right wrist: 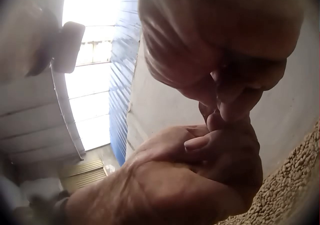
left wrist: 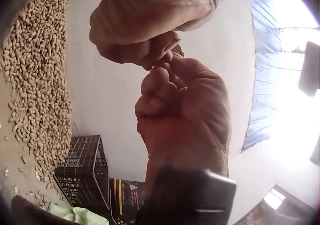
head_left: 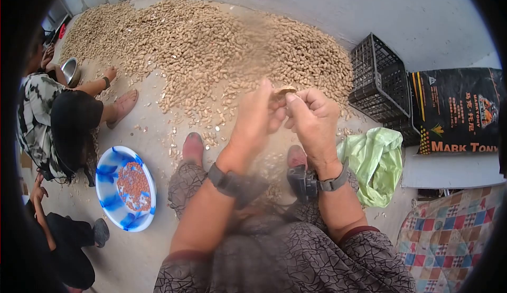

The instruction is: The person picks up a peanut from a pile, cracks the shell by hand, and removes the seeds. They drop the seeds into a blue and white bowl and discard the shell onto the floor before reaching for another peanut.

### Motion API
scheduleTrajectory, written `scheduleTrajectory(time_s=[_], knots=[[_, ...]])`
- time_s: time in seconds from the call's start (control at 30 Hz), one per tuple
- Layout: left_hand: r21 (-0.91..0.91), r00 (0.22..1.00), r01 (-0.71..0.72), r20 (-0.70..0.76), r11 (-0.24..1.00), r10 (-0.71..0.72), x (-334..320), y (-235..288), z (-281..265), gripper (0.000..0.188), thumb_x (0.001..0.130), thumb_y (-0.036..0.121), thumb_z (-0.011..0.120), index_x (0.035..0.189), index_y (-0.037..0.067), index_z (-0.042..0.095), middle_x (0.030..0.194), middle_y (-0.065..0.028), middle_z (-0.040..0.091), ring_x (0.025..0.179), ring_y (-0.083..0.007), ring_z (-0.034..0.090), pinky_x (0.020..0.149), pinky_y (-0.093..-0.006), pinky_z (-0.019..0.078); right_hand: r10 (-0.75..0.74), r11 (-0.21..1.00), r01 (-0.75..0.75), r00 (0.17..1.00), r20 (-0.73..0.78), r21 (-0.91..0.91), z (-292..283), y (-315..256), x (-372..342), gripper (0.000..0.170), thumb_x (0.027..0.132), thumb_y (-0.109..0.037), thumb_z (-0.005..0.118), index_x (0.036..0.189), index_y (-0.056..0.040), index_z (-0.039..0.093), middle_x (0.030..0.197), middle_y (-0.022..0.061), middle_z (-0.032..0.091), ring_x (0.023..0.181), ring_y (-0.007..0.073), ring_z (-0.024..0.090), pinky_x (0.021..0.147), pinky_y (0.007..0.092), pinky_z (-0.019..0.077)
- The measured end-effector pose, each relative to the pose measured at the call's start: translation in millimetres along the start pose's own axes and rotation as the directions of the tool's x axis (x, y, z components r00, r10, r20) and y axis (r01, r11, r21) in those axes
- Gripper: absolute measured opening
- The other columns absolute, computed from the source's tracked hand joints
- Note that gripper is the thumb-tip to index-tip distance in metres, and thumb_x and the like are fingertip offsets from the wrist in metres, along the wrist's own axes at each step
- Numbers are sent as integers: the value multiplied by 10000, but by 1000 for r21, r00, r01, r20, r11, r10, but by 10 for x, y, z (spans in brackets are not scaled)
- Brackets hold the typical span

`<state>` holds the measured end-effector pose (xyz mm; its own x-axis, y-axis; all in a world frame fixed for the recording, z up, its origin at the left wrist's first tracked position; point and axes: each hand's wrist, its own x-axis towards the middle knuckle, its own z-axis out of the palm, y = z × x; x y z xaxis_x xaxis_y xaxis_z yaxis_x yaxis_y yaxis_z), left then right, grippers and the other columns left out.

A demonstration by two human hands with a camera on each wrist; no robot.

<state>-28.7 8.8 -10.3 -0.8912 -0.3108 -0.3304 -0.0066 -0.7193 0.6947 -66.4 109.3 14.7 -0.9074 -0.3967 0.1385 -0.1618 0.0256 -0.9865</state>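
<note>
A peanut in its shell [head_left: 285, 90] is between the fingertips of both hands. The right hand [head_left: 317, 118] pinches it between thumb and curled forefinger. From the other side the left hand [head_left: 253, 116], slightly blurred, has its thumb and bent fingers on it. In the left wrist view, the left hand [left wrist: 150, 20] is above the right hand [left wrist: 187, 110], fingertips meeting. The right wrist view shows the right hand [right wrist: 220, 40] over the left hand [right wrist: 190, 170]; fingers mostly hide the peanut there. Behind the hands a large heap of unshelled peanuts [head_left: 185, 44] lies on the floor.
A blue-and-white basin [head_left: 107, 169] of shelled red kernels [head_left: 133, 184] stands at left, near two seated people. Black crates [head_left: 377, 79], a printed black sack [head_left: 457, 110] and a green plastic bag [head_left: 372, 163] are at right. A patchwork cloth [head_left: 454, 235] lies lower right.
</note>
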Motion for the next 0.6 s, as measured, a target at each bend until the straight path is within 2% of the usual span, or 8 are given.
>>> scheduleTrajectory(time_s=[0.07,0.13,0.23,0.37,0.47,0.53,0.57,0.6], knots=[[-67,999,15,-48,998,-18,-20,5,13,355,946,342,458,912,11,582,693,-23,533,502,-41,425,398,-153,281,74,997,-74,997,-8,26,-46,-13,25,151,855,-105,556,771,10,604,653,47,621,512,65,528,458,185,393],[98,972,-77,228,992,53,-26,12,-44,289,933,303,506,891,28,585,667,4,528,501,-29,421,410,-148,290,128,991,-128,992,-3,43,-92,6,50,161,848,-136,568,763,-4,601,627,42,603,493,70,522,443,183,383],[227,968,-128,239,965,72,-8,-25,-74,226,919,258,539,865,42,582,652,23,529,498,-19,416,426,-142,299,199,963,-202,979,36,178,-130,36,56,178,847,-132,573,768,24,610,627,50,597,509,79,533,464,201,420],[225,964,-127,256,966,67,-20,-6,-108,158,906,192,550,865,42,576,669,18,544,501,-17,418,435,-141,306,242,938,-253,967,73,236,-142,23,58,178,852,-136,571,755,9,603,630,55,601,511,74,529,464,198,415],[235,964,-116,259,965,53,-35,6,-106,138,902,169,535,874,39,572,684,11,555,512,-16,425,443,-139,312,188,947,-201,979,76,252,-115,52,35,181,853,-131,571,751,11,614,629,52,600,511,76,529,462,203,413],[221,957,-102,290,970,34,-9,-1,-150,139,880,148,538,848,16,570,692,1,544,535,-13,415,452,-157,296,115,991,-118,992,43,68,-94,26,18,180,850,-110,567,742,20,626,627,55,601,528,86,543,475,216,420],[221,956,-104,291,970,36,-15,1,-145,139,880,148,538,848,16,570,692,1,544,535,-13,415,452,-157,296,113,991,-116,993,43,68,-75,31,5,180,850,-110,567,742,20,626,627,55,601,528,86,543,475,216,420],[231,949,-113,312,966,36,-27,7,-136,142,879,150,535,857,16,577,695,10,540,538,-11,408,456,-156,291,36,999,-36,999,7,37,-54,43,-11,162,841,-90,569,741,23,629,622,62,601,526,98,549,477,227,421]])
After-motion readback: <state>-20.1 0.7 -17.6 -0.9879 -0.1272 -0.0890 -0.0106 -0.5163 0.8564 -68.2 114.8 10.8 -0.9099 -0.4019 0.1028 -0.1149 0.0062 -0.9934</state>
